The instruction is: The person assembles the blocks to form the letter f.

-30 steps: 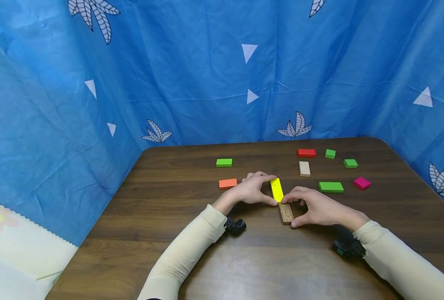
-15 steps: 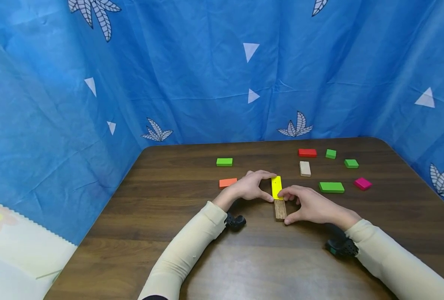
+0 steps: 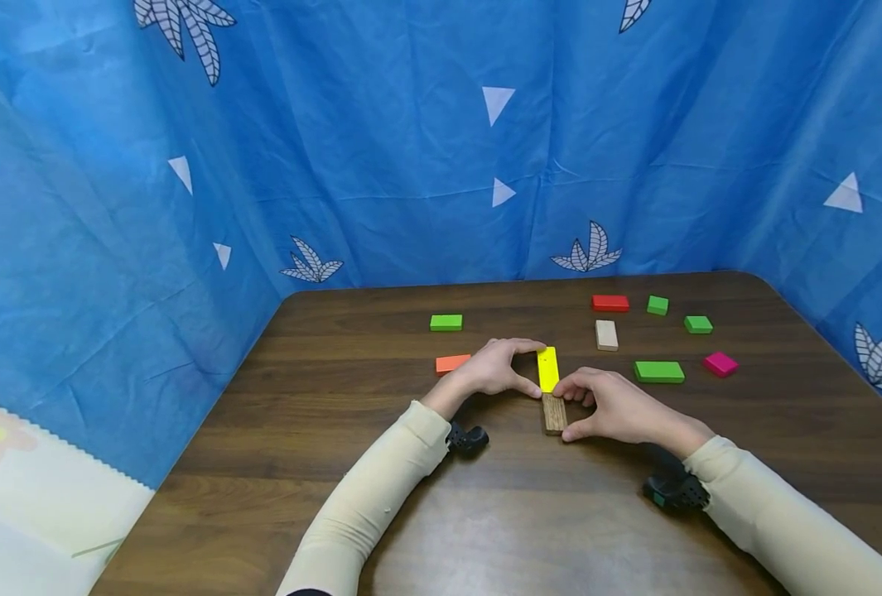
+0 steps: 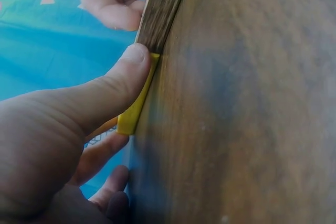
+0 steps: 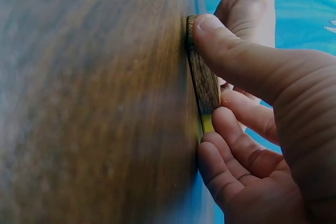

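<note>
A yellow block (image 3: 548, 369) and a dark brown wooden block (image 3: 554, 415) lie end to end on the table, the yellow one farther from me. My left hand (image 3: 491, 369) holds the yellow block lengthwise, forefinger at its far end and thumb near the joint. With thumb at the near end and fingers by the joint, my right hand (image 3: 610, 406) grips the brown block. In the left wrist view, the thumb covers part of the yellow block (image 4: 126, 124). The right wrist view shows the brown block (image 5: 203, 77) flat against the tabletop.
An orange block (image 3: 451, 363) lies just behind my left wrist, with a green block (image 3: 446, 323) farther back. On the right are a long green block (image 3: 658, 372), a magenta block (image 3: 720, 364), a whitish block (image 3: 606, 335), a red block (image 3: 609, 303) and two small green ones.
Both hands have shifted slightly left and away from me with the two blocks. The brown block has turned from slanted to nearly in line with the yellow one.
</note>
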{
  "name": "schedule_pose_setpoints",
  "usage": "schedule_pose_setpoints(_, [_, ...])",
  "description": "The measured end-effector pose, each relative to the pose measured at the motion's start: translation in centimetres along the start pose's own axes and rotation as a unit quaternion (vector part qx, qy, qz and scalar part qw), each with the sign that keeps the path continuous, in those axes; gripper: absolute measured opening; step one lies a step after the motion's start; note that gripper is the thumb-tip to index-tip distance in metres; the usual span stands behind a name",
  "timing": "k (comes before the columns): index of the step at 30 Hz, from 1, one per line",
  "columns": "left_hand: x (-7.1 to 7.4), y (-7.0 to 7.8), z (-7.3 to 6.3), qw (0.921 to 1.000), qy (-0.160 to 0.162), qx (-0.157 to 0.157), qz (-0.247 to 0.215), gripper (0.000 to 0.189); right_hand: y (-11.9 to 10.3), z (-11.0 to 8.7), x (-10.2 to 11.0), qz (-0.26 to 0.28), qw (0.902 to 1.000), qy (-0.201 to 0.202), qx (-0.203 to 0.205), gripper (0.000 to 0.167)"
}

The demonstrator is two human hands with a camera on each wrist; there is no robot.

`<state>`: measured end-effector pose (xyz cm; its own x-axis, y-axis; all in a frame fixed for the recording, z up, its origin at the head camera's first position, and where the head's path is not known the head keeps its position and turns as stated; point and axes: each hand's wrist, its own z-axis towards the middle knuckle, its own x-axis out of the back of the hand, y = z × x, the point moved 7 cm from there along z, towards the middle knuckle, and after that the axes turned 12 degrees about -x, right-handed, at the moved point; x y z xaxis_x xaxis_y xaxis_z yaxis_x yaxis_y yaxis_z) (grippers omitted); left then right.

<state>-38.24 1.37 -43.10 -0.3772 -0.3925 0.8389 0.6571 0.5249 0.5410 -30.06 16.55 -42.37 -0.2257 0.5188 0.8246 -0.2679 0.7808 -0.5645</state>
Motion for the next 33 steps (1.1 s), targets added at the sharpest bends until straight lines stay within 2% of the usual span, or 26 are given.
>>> schedule_pose_setpoints(9, [0.05, 0.04, -0.24, 0.9997, 0.021, 0.009, 0.002, 0.077, 0.09, 0.17, 0.02, 0.004, 1.0, -0.003, 0.001, 0.058])
schedule_pose_setpoints(33, [-0.12, 0.14, -0.2, 0.9998, 0.017, -0.002, 0.012, 0.069, 0.06, -0.15, 0.04, -0.002, 1.0, 0.009, 0.003, 0.055])
